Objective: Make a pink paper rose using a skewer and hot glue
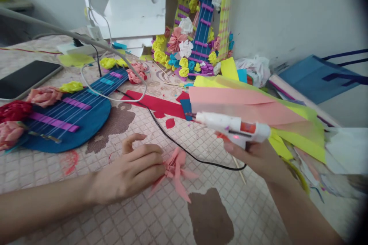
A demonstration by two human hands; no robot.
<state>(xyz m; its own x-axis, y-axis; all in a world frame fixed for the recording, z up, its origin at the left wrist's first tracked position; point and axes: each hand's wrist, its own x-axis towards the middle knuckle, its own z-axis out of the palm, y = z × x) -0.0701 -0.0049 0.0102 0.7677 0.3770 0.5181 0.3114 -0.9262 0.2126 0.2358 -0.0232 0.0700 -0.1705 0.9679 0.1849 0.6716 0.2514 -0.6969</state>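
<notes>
A white hot glue gun is gripped in my right hand, its nozzle pointing left and a small red light glowing on its side. My left hand rests low over the table, fingers bent and their tips at a pink paper flower with loose petals spreading to the right. The thumb is hidden beneath the hand. From the glue gun a black cord runs left across the table.
A blue paper guitar with paper flowers lies at left, beside a phone. Red paper strips and stacked pink and yellow sheets lie ahead. Decorated guitars lean at the back near a white panel. A white cable loops over the left.
</notes>
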